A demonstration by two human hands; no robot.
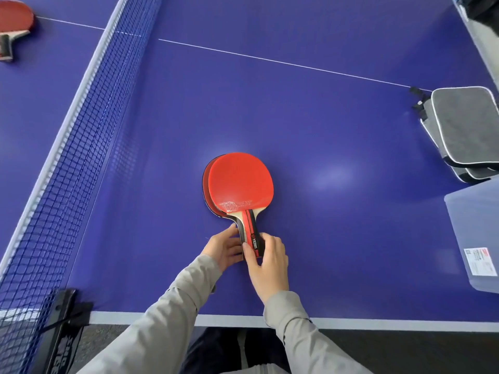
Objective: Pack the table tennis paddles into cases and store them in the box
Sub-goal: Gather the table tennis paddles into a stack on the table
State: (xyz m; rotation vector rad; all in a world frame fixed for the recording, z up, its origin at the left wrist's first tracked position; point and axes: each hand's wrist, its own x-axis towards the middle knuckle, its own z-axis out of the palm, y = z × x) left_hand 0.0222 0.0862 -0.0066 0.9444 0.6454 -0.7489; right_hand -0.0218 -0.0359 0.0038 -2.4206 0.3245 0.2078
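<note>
Barely begun: both hands (248, 252) clamped on handles of stacked paddles (239, 184); cases (464, 130) apparently empty, box (475, 238) unfilled, another paddle (13, 22) past net (81, 117)

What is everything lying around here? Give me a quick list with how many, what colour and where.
stacked paddles: at least two, red rubber on top, middle of the table, handles toward the person
lone paddle: one, red, far left, beyond the net
net: one, dark blue mesh with a white top band, running along the left
table: one, blue with white lines
cases: a stack, exact count unclear, grey with white piping, right edge
box: one, clear plastic with a white label, right, nearer than the cases
net clamp: one, black, bottom left
sleeves: two, grey
left hand: on the handles
right hand: on the handles
</note>
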